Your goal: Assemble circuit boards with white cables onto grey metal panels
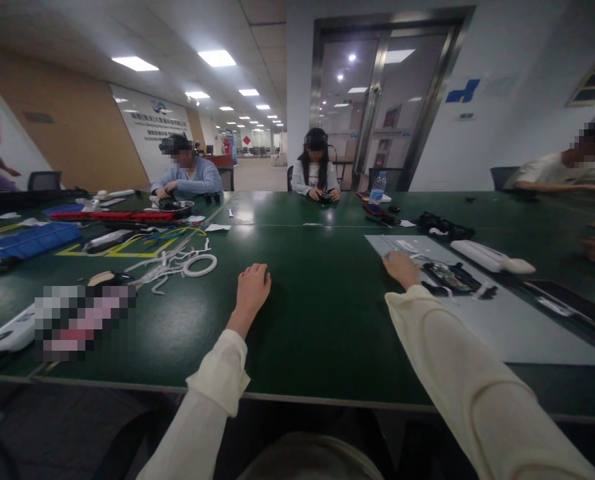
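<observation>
My left hand [254, 290] is low over the green table [317, 320], back up, its fingers curled together. A small dark spot shows at its fingertips; what it is I cannot make out. Over the left edge of a grey mat [517, 330] is my right hand [401, 269], fingers bent downward beside small metal-looking pieces [416, 252]. Its fingertips are partly hidden, so a grip cannot be told. Just right of that hand lies an opened black housing with a circuit board [451, 275]. A small dark-and-white part [488, 291] rests beyond it.
White cable strips and a ring [200, 265] lie left, near a blue tray [34, 239]. White elongated devices [487, 256] and a black flat panel [567, 300] are right. A water bottle [378, 187] stands far back. Other people sit around the table.
</observation>
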A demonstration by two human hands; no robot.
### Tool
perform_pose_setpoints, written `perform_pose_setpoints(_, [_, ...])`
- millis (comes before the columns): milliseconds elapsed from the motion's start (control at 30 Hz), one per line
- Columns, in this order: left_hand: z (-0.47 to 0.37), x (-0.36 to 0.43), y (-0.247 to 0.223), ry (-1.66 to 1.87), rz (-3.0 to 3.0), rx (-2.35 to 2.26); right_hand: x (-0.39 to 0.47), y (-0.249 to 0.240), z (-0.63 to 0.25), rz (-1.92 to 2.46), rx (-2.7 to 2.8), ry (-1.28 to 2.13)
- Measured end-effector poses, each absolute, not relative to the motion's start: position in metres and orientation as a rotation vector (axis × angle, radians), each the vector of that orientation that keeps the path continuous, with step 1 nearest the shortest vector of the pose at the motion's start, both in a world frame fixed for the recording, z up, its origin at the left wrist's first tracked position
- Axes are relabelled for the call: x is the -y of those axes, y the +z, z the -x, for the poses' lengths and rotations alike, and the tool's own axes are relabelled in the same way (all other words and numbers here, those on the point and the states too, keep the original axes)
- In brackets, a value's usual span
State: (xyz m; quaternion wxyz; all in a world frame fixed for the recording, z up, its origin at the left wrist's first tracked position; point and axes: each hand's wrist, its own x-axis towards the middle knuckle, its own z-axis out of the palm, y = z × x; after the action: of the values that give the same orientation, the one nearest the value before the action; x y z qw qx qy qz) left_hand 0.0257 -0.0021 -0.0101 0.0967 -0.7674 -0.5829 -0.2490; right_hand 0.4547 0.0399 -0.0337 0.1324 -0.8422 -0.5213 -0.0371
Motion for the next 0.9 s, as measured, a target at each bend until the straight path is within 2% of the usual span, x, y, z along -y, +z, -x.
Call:
perform_pose_setpoints(167, [-0.027,0.001,-0.012,-0.750,2.304,1.713,-0.026,-0.037,-0.458,2.456,1.625,-0.156])
perform_pose_setpoints(333, [-0.028,0.004,-0.011,-0.767,2.314,1.718,0.003,-0.042,-0.463,2.425,1.723,-0.603])
perform_pose_setpoints(433, [-0.029,0.007,-0.009,-0.729,2.319,1.758,0.011,-0.041,-0.468,2.403,1.732,-0.699])
perform_pose_setpoints(767, [-0.029,0.008,-0.008,-0.708,2.345,1.775,0.014,-0.034,-0.466,2.459,1.564,-0.488])
perform_pose_setpoints(900, [-0.030,0.008,-0.008,-0.694,2.353,1.773,0.018,-0.022,-0.472,2.349,1.216,-0.273])
